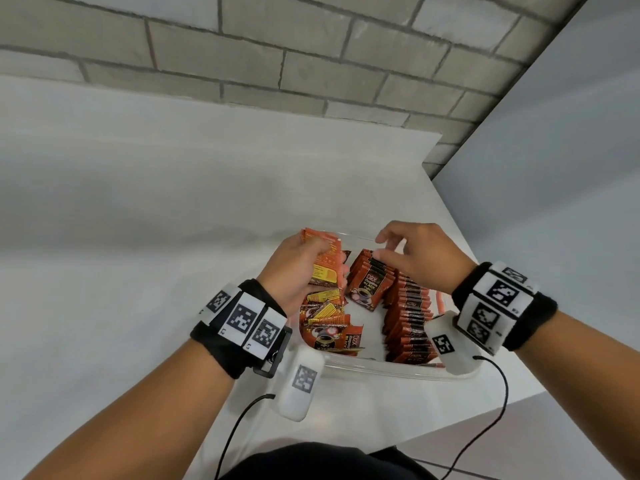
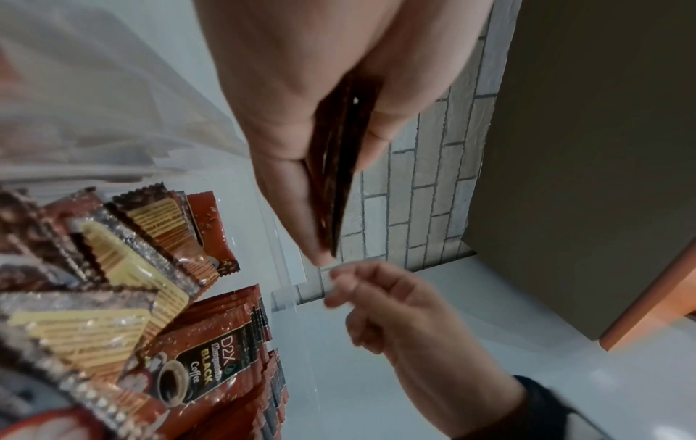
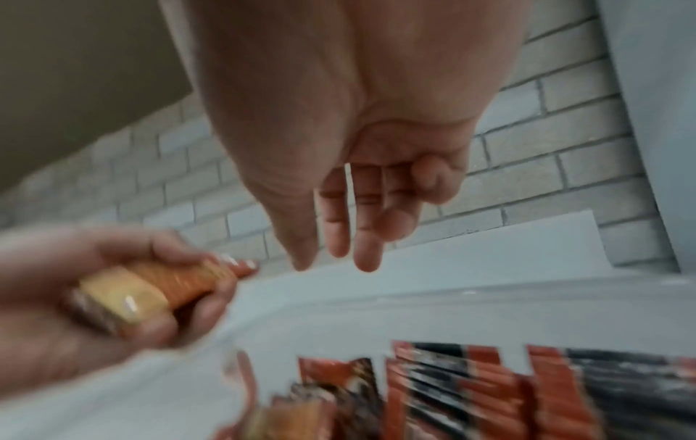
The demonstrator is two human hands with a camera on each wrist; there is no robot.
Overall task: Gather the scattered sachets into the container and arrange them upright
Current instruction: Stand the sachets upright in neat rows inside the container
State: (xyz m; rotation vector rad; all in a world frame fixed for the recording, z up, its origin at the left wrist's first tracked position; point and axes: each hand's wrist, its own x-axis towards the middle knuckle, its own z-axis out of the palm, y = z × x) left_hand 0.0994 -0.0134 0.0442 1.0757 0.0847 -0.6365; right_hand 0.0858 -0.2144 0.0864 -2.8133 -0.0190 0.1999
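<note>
The sachets point(image 1: 364, 289) were small flat packets, orange-red with a black panel, a coffee cup picture and the words "BLACK Coffee" on the front, and a yellow printed panel on the back. All the ones in sight were inside the clear plastic container point(image 1: 381, 370), or held over it. Two groups stood on edge: a short leaning stack near the middle, front face showing, and a long row point(image 1: 410, 320) along the right side running from far to near. Their number was too great and too tightly packed to count. On the left side of the container lay a loose heap point(image 1: 327, 322) of about five or six, overlapping, some showing the yellow back and one at the near end face up.

The left hand point(image 1: 298, 271) was curled round a small bunch of sachets point(image 1: 325, 263), thumb on one side and fingers on the other; the left wrist view showed several edges pressed together, perhaps three or four. The right hand point(image 1: 419, 254) hung over the far end of the standing stack with fingers loosely bent and held nothing.

The container sat on a white table point(image 1: 138, 237), near its right edge, with a grey brick wall point(image 1: 277, 57) beyond.
</note>
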